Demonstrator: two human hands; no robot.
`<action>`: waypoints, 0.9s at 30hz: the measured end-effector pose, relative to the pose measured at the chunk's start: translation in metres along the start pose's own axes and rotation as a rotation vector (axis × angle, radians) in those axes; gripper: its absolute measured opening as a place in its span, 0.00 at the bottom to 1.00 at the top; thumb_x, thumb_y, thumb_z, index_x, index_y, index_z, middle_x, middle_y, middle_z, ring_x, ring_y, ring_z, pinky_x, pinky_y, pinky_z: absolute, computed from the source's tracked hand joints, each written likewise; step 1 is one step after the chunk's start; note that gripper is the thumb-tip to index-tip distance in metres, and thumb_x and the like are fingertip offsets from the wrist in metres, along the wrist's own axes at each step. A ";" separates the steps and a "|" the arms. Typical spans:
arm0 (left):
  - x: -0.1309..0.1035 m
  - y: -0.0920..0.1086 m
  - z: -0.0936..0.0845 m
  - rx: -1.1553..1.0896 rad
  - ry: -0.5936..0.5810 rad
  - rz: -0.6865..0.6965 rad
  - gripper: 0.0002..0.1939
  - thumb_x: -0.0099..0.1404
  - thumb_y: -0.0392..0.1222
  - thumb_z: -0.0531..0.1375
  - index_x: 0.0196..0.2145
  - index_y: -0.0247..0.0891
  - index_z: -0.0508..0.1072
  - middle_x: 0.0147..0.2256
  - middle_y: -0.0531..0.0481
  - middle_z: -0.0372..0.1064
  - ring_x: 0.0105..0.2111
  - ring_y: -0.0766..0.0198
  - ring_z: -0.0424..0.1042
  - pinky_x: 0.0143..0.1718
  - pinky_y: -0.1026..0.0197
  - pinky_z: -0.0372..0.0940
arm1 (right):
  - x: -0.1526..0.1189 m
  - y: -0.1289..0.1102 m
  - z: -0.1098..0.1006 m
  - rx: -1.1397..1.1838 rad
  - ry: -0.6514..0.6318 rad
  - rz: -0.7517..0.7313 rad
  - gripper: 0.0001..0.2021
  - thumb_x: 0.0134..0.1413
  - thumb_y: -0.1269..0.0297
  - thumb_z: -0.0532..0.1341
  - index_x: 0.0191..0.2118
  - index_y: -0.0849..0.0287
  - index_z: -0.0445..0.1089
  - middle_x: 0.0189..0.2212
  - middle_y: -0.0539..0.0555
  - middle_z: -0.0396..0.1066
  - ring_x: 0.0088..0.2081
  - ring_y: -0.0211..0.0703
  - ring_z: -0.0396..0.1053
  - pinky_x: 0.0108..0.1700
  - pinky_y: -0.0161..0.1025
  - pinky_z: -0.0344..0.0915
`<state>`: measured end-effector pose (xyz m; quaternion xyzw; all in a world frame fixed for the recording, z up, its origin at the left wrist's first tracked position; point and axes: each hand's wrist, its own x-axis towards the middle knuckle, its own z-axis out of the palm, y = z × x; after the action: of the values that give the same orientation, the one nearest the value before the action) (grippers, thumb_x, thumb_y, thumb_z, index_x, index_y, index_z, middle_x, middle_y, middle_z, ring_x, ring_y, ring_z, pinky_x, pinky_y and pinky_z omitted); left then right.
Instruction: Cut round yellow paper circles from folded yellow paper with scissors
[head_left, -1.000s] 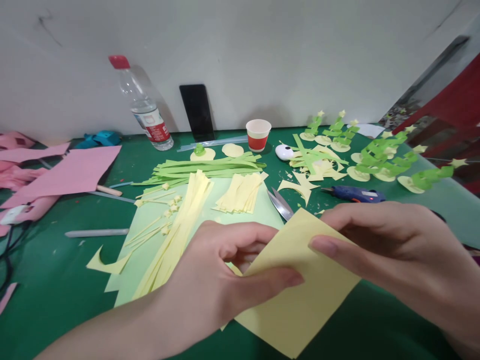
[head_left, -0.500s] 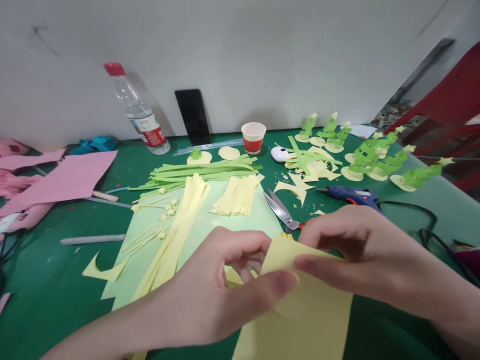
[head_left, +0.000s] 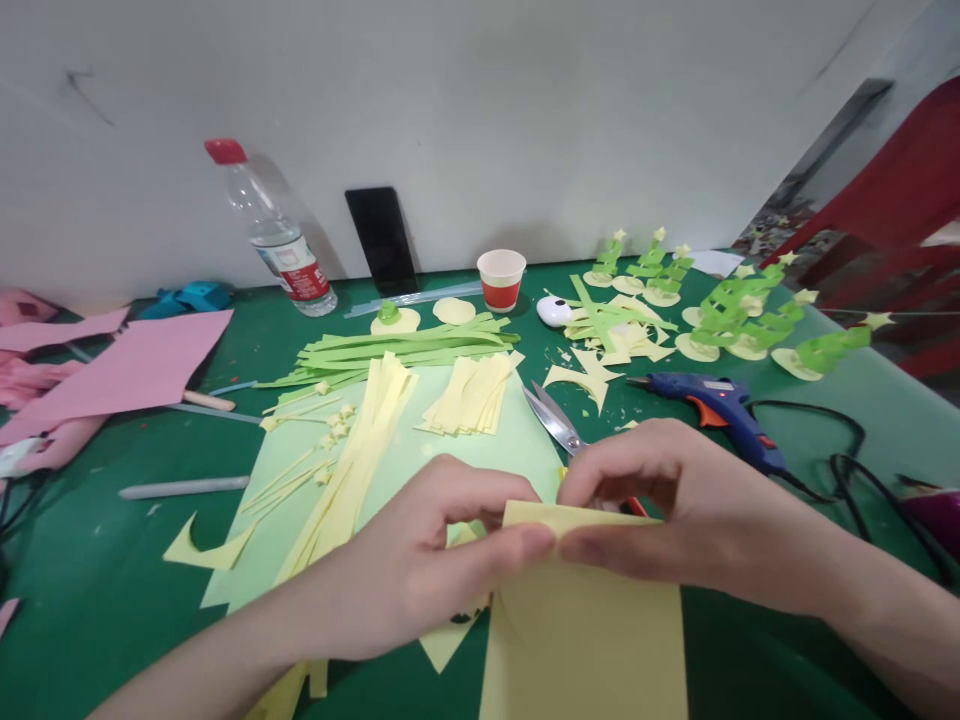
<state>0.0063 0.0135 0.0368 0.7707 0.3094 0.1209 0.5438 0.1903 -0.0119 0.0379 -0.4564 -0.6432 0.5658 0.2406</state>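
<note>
A sheet of pale yellow paper [head_left: 589,640] hangs from both my hands near the bottom of the view. My left hand [head_left: 442,550] pinches its top left corner between thumb and fingers. Close beside it, my right hand [head_left: 675,510] pinches the same top edge, the thumbs nearly touching. The fingertips behind the paper are hidden. Just beyond my right hand lie scissors [head_left: 553,415], their handles mostly covered by it. Left of my hands, long yellow paper strips [head_left: 352,460] and a stack of shorter yellow strips [head_left: 469,397] rest on a light green sheet [head_left: 405,450].
A blue glue gun [head_left: 712,400] with a black cord lies at right, before several green spiral paper trees [head_left: 739,310]. Paper scraps [head_left: 622,330], a paper cup [head_left: 501,280], a phone [head_left: 382,240] and a water bottle [head_left: 289,250] stand along the wall. Pink paper [head_left: 150,360] is at left.
The paper's top edge has come down and levelled out, and its sheet hangs straighter. My right hand has shifted left, drawing the thumbs together and uncovering the glue gun.
</note>
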 end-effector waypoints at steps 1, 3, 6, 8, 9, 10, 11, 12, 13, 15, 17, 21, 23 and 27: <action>0.000 0.001 -0.001 -0.014 0.033 0.006 0.15 0.63 0.38 0.49 0.19 0.37 0.57 0.18 0.59 0.50 0.19 0.72 0.53 0.20 0.71 0.51 | 0.001 0.000 0.000 -0.015 0.048 -0.053 0.04 0.46 0.68 0.62 0.24 0.59 0.69 0.20 0.44 0.65 0.22 0.29 0.58 0.22 0.26 0.53; -0.001 0.003 -0.002 0.002 0.099 0.005 0.15 0.62 0.37 0.50 0.18 0.36 0.57 0.18 0.59 0.49 0.19 0.73 0.53 0.20 0.71 0.51 | 0.001 0.000 0.001 -0.066 0.170 -0.179 0.03 0.47 0.66 0.61 0.26 0.58 0.70 0.22 0.45 0.69 0.24 0.30 0.63 0.24 0.26 0.57; -0.002 0.004 -0.003 0.079 0.150 -0.014 0.16 0.62 0.38 0.51 0.17 0.36 0.58 0.17 0.58 0.50 0.19 0.72 0.54 0.21 0.71 0.53 | 0.001 -0.001 0.002 -0.134 0.305 -0.307 0.07 0.51 0.67 0.57 0.27 0.59 0.71 0.24 0.47 0.73 0.26 0.32 0.68 0.27 0.26 0.62; -0.002 0.004 -0.002 0.115 0.145 -0.027 0.16 0.62 0.39 0.50 0.17 0.37 0.58 0.17 0.58 0.51 0.19 0.72 0.55 0.21 0.72 0.54 | 0.000 0.000 0.003 -0.148 0.352 -0.337 0.09 0.53 0.68 0.55 0.27 0.58 0.72 0.24 0.47 0.74 0.27 0.32 0.69 0.29 0.26 0.63; -0.002 0.004 -0.001 0.128 0.140 -0.030 0.16 0.62 0.39 0.50 0.17 0.37 0.58 0.17 0.58 0.51 0.19 0.71 0.56 0.20 0.72 0.54 | 0.000 0.000 0.003 -0.146 0.359 -0.350 0.10 0.54 0.68 0.55 0.28 0.58 0.73 0.24 0.47 0.74 0.27 0.32 0.69 0.29 0.26 0.63; -0.002 0.003 -0.001 0.138 0.134 -0.030 0.17 0.62 0.40 0.50 0.16 0.37 0.58 0.16 0.58 0.51 0.19 0.71 0.56 0.20 0.72 0.55 | -0.001 0.001 0.004 -0.136 0.360 -0.364 0.11 0.54 0.67 0.55 0.28 0.57 0.74 0.25 0.47 0.74 0.27 0.32 0.69 0.30 0.27 0.63; -0.002 0.003 0.000 0.146 0.133 -0.029 0.17 0.62 0.41 0.50 0.16 0.37 0.57 0.16 0.57 0.52 0.19 0.71 0.56 0.20 0.71 0.55 | -0.002 0.002 0.004 -0.118 0.358 -0.380 0.11 0.55 0.67 0.55 0.29 0.56 0.74 0.25 0.47 0.74 0.27 0.32 0.69 0.30 0.27 0.63; -0.003 0.003 0.000 0.155 0.135 -0.024 0.18 0.62 0.41 0.50 0.16 0.37 0.57 0.16 0.57 0.52 0.18 0.70 0.57 0.20 0.71 0.56 | -0.002 0.003 0.004 -0.094 0.348 -0.386 0.12 0.56 0.66 0.54 0.30 0.54 0.75 0.26 0.46 0.74 0.27 0.32 0.68 0.31 0.27 0.63; -0.003 0.003 0.000 0.164 0.139 -0.021 0.18 0.62 0.42 0.50 0.16 0.37 0.56 0.16 0.57 0.52 0.18 0.70 0.57 0.20 0.71 0.56 | -0.003 0.004 0.004 -0.065 0.338 -0.382 0.13 0.57 0.65 0.53 0.31 0.53 0.75 0.26 0.46 0.74 0.27 0.32 0.68 0.30 0.27 0.63; -0.005 0.003 -0.001 0.174 0.156 -0.005 0.18 0.62 0.41 0.50 0.16 0.37 0.56 0.16 0.57 0.52 0.18 0.71 0.57 0.20 0.71 0.56 | -0.003 0.006 0.003 0.012 0.317 -0.353 0.15 0.58 0.64 0.50 0.33 0.51 0.75 0.25 0.46 0.73 0.27 0.33 0.66 0.30 0.28 0.63; -0.006 0.003 -0.002 0.186 0.197 0.027 0.17 0.62 0.40 0.50 0.16 0.37 0.57 0.16 0.58 0.52 0.17 0.72 0.56 0.19 0.71 0.55 | -0.002 0.009 0.001 0.097 0.323 -0.309 0.16 0.58 0.64 0.50 0.34 0.49 0.76 0.25 0.47 0.73 0.27 0.35 0.66 0.29 0.30 0.62; -0.005 0.001 -0.004 0.219 0.338 0.099 0.16 0.62 0.38 0.50 0.17 0.37 0.60 0.16 0.58 0.56 0.18 0.72 0.57 0.20 0.71 0.54 | -0.001 0.014 -0.002 0.211 0.395 -0.239 0.15 0.56 0.64 0.52 0.30 0.52 0.77 0.24 0.50 0.73 0.27 0.38 0.66 0.26 0.32 0.60; -0.004 0.000 -0.003 0.231 0.395 0.125 0.16 0.62 0.38 0.50 0.17 0.37 0.61 0.16 0.57 0.58 0.18 0.71 0.59 0.20 0.70 0.54 | 0.000 0.014 -0.002 0.254 0.384 -0.219 0.15 0.56 0.61 0.52 0.31 0.53 0.76 0.24 0.51 0.73 0.28 0.39 0.68 0.28 0.33 0.61; -0.003 0.000 -0.002 0.253 0.443 0.159 0.14 0.61 0.34 0.50 0.18 0.37 0.62 0.17 0.58 0.59 0.17 0.73 0.57 0.17 0.70 0.51 | -0.001 0.009 0.003 0.284 0.279 -0.133 0.07 0.47 0.59 0.61 0.33 0.53 0.73 0.29 0.48 0.73 0.31 0.36 0.69 0.29 0.28 0.63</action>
<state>0.0031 0.0132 0.0375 0.8093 0.3720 0.2893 0.3508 0.1914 -0.0143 0.0287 -0.4484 -0.5462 0.5648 0.4262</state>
